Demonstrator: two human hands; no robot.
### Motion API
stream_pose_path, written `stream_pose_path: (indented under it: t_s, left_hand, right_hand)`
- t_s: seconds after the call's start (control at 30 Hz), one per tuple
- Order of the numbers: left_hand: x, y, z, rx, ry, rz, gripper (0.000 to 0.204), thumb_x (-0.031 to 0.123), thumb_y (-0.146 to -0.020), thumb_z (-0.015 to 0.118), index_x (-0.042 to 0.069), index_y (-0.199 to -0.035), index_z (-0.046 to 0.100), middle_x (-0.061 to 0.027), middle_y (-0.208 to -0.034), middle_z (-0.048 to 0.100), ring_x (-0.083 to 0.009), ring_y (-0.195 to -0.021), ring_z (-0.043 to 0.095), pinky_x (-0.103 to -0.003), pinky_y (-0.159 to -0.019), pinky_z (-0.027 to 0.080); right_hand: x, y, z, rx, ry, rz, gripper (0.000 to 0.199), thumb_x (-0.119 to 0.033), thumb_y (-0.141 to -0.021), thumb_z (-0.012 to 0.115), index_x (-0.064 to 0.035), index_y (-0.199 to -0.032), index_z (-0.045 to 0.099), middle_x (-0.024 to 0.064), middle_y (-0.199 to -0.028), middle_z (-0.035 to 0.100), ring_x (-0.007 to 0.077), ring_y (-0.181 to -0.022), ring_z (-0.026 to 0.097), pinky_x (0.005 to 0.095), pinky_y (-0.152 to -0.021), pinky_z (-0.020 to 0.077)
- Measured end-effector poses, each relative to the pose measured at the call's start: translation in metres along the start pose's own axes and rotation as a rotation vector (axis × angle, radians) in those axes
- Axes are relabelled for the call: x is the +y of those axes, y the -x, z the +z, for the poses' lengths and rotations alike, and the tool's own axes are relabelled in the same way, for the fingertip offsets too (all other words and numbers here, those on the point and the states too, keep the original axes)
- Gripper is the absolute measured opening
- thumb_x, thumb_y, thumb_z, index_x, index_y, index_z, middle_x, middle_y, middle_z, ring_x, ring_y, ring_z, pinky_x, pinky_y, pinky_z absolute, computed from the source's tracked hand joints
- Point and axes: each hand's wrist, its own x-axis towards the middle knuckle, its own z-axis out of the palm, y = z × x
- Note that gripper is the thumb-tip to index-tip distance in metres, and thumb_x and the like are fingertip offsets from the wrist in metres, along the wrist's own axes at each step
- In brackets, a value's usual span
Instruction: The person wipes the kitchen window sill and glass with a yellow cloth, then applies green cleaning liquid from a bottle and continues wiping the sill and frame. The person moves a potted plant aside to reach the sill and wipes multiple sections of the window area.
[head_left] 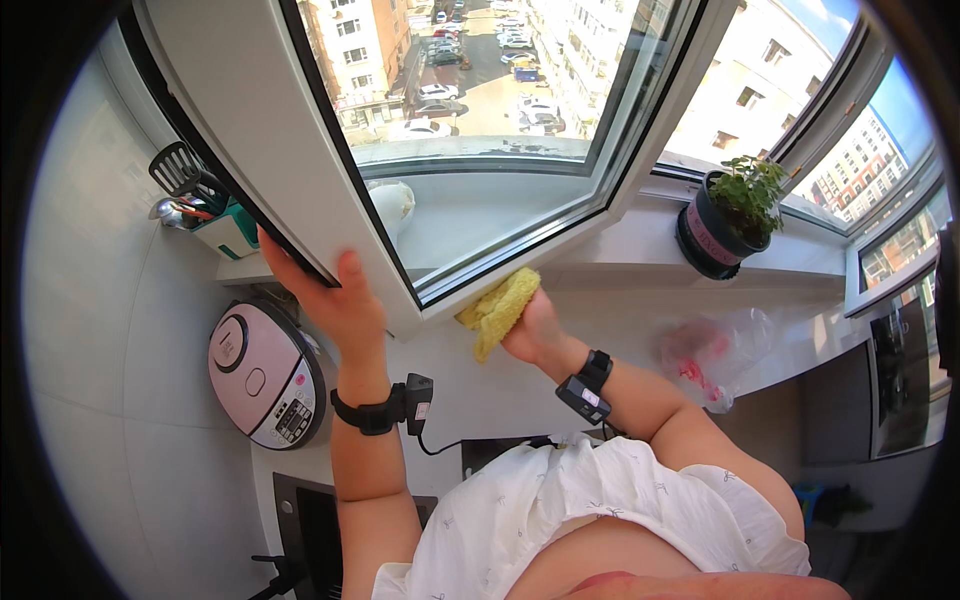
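My left hand (340,312) grips the outer edge of the white window sash (250,110), its thumb on one side and its fingers on the other. The sash stands swung inward over the counter, at an angle to the wall. In my right hand (537,332) is a fluffy yellow cleaning cloth (500,308), pressed against the sash's bottom rail just below the glass (480,160). The fingers of that hand are partly hidden by the cloth. A black band with a small box is strapped to each of my wrists.
A pink rice cooker (262,372) stands at the left, below a utensil holder (232,232) with a black slotted turner (178,170). A potted plant (722,225) sits on the sill at the right. Near my right forearm lies a clear plastic bag (712,355) on the white counter (600,300).
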Motion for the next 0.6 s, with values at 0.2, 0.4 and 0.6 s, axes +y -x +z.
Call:
stream_pose_path:
  t_s: [0.2, 0.4, 0.6]
  left_hand:
    - [0.000, -0.001, 0.001, -0.021, -0.011, 0.015, 0.094, 0.052, -0.096, 0.062, -0.001, -0.157, 0.015, -0.0185, -0.155, 0.033, -0.0287, -0.139, 0.038, -0.039, -0.114, 0.031]
    - [0.002, 0.005, 0.003, 0.018, -0.038, 0.038, 0.092, 0.052, -0.097, 0.059, -0.002, -0.156, 0.014, -0.0192, -0.155, 0.034, -0.0285, -0.139, 0.038, -0.038, -0.114, 0.031]
    - [0.000, 0.002, 0.003, 0.021, -0.146, 0.048, 0.086, 0.052, -0.101, 0.052, -0.003, -0.156, 0.016, -0.0193, -0.154, 0.034, -0.0282, -0.139, 0.039, -0.038, -0.114, 0.030]
  right_hand:
    - [-0.170, -0.014, -0.026, 0.299, -0.018, -0.330, 0.044, -0.037, -0.107, 0.031, -0.0086, -0.135, 0.050, 0.0112, -0.136, 0.054, 0.0317, -0.125, 0.052, 0.0471, -0.109, 0.0412]
    - [-0.103, -0.032, -0.023, 0.388, -0.034, -0.528, 0.043, -0.038, -0.109, 0.032, -0.0107, -0.138, 0.047, 0.0066, -0.140, 0.051, 0.0251, -0.130, 0.047, 0.0429, -0.115, 0.0352]
    - [-0.062, -0.034, -0.042, 0.460, -0.004, -0.509, 0.041, -0.029, -0.107, 0.038, -0.0058, -0.141, 0.041, 0.0078, -0.139, 0.049, 0.0232, -0.128, 0.047, 0.0385, -0.110, 0.0376]
